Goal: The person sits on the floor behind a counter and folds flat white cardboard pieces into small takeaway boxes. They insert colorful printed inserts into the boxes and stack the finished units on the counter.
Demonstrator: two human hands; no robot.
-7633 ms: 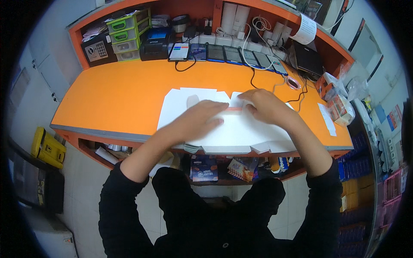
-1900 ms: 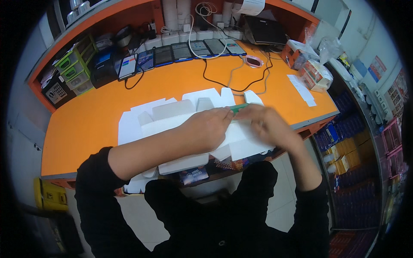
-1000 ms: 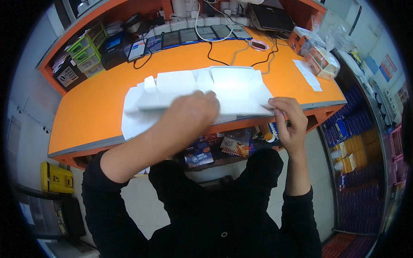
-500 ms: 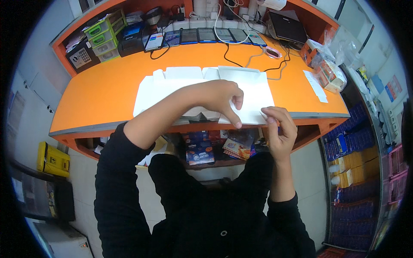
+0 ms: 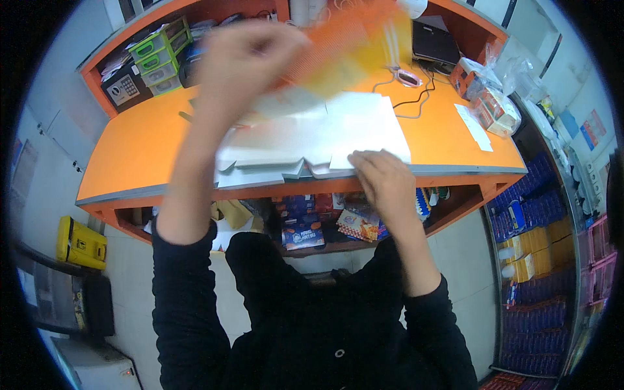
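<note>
Raised over the far half of the desk, my left hand (image 5: 257, 62) is smeared by motion, its fingers closed on the left part of a flat cardboard sheet. This cardboard sheet (image 5: 357, 49) shows an orange and yellow printed face, tilted up and blurred. Below it lie several white cardboard sheets (image 5: 312, 140) with cut flaps, stacked flat up to the desk's front edge. My right hand (image 5: 387, 185) rests on the near right corner of the stack, fingers stretched out over the white surface; its thumb is hidden.
The orange desk (image 5: 143, 149) carries green-framed drawers (image 5: 156, 58) and a small safe (image 5: 123, 88) at the back left. A dark laptop (image 5: 434, 44), cables and bagged boxes (image 5: 497, 110) stand at the right. Packets (image 5: 302, 234) fill the shelf beneath. The lifted sheet hides the phones behind.
My left hand has risen up and away to the left with a cardboard sheet, turning its printed face into view. My right hand has moved left onto the stack's near edge.
</note>
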